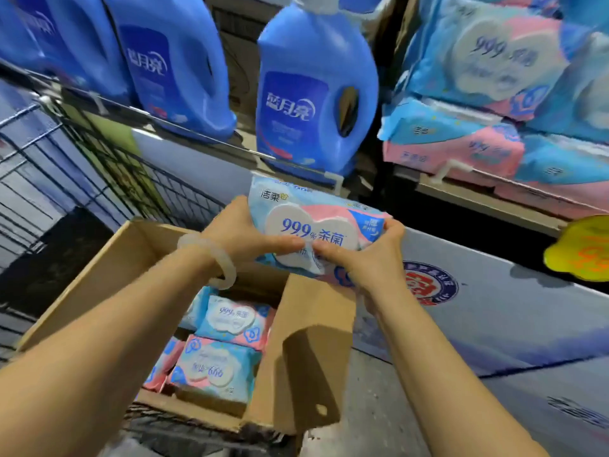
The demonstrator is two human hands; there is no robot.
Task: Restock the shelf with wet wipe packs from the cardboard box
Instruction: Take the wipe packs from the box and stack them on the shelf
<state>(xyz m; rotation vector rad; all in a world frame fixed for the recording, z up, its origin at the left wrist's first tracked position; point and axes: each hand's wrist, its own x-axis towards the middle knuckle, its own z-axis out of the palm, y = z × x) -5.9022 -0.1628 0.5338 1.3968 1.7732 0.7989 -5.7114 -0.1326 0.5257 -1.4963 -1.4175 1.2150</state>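
Observation:
A blue and pink wet wipe pack (316, 222) with a white lid is held up above the open cardboard box (309, 351). My left hand (244, 232) grips its left side and my right hand (365, 252) grips its right side, thumbs meeting on its front. A second pack seems to sit under it in the same grip. Several more packs (230, 341) lie inside the box below my left forearm. On the shelf (487, 189) at the upper right, the same packs (478, 103) are stacked in layers.
Large blue detergent bottles (313, 103) stand on the upper left shelf. The box rests in a wire cart (39, 179). A grey-blue carton (494, 311) with a round red emblem lies to the right, and a yellow price tag (583, 249) sticks out at the right edge.

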